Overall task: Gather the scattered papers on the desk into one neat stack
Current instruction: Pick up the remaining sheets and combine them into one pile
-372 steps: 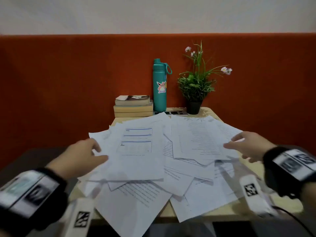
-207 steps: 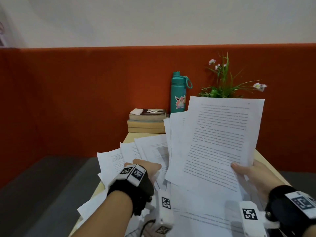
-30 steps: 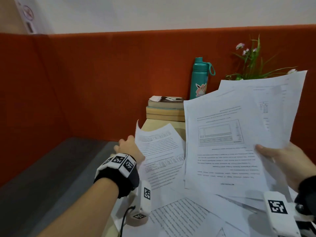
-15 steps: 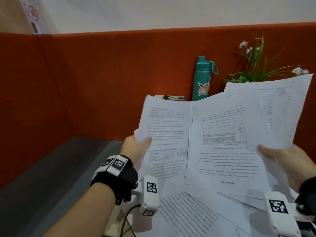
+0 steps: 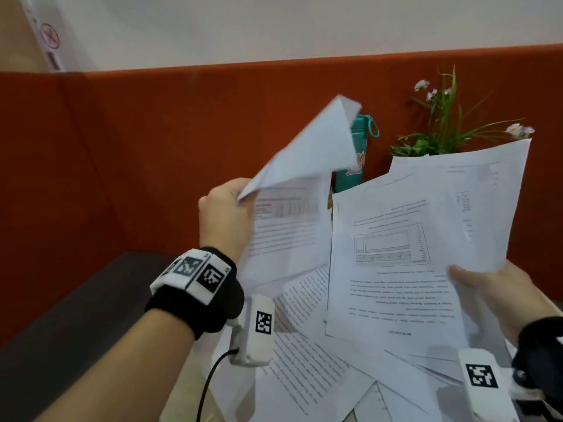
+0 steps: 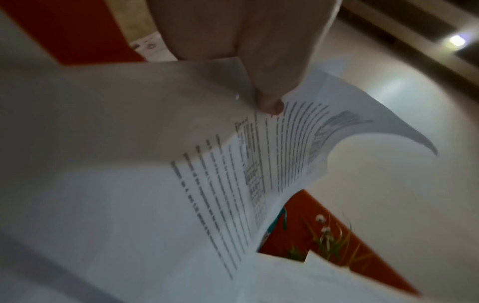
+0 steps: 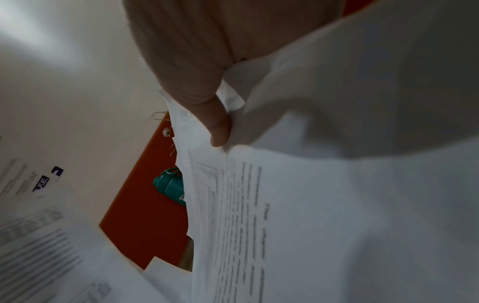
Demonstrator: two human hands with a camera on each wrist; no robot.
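White printed sheet [image 5: 292,214] pinched in the left hand [image 5: 225,214] has risen off the worktop, flopping toward the right hand's [image 5: 493,296] gripped fanned bundle [image 5: 426,239]; merging comes next.

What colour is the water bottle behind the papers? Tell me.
Teal, with a matching loop; the water bottle shows best in the head view.

A fanned bundle of printed sheets [image 5: 423,248] stands raised and tilted, its top hiding the base of the plant [image 5: 441,126]. Left of the plant, a single sheet [image 5: 292,214] curls over at its top. More loose sheets [image 5: 307,376] lie overlapping below the plant.
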